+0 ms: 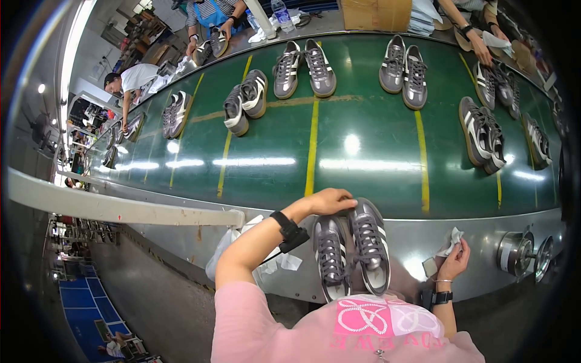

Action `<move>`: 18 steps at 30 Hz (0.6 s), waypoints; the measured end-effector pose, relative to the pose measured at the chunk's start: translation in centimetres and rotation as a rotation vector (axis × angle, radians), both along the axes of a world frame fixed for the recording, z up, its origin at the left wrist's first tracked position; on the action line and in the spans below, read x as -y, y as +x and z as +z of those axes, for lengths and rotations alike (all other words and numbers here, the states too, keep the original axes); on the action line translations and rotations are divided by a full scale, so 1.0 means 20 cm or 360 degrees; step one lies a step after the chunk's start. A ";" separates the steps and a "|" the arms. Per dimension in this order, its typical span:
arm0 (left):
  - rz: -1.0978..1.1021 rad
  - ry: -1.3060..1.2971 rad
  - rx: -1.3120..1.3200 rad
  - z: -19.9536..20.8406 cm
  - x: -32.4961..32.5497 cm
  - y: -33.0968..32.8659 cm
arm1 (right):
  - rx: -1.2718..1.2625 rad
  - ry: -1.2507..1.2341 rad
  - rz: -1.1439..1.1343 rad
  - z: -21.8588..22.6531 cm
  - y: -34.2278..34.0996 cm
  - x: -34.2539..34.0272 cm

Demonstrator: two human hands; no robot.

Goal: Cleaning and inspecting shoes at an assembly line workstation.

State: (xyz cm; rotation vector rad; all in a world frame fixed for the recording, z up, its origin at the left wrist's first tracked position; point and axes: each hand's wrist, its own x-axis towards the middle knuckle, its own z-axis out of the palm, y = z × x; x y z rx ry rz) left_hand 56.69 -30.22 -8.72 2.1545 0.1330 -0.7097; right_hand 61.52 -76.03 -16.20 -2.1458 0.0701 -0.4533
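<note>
A pair of grey sneakers with white stripes stands on the metal ledge close to my body: a left sneaker and a right sneaker, laces done up. My left hand reaches over their toes, its fingers closed on the toe of the right sneaker; the thumb is partly hidden. Off to the right, my right hand pinches a crumpled white wipe against the ledge. Just left of that hand lies a small beige block.
Beyond the ledge runs a green conveyor belt with yellow lines, carrying several pairs of similar sneakers. Metal round containers stand at right. A white rail crosses at left. Co-workers' hands handle shoes across the belt.
</note>
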 end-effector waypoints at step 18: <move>0.0994 -0.0341 0.1083 0.70 0.70 -0.16 | 0.0162 0.0307 -0.0051 -0.04 0.03 0.08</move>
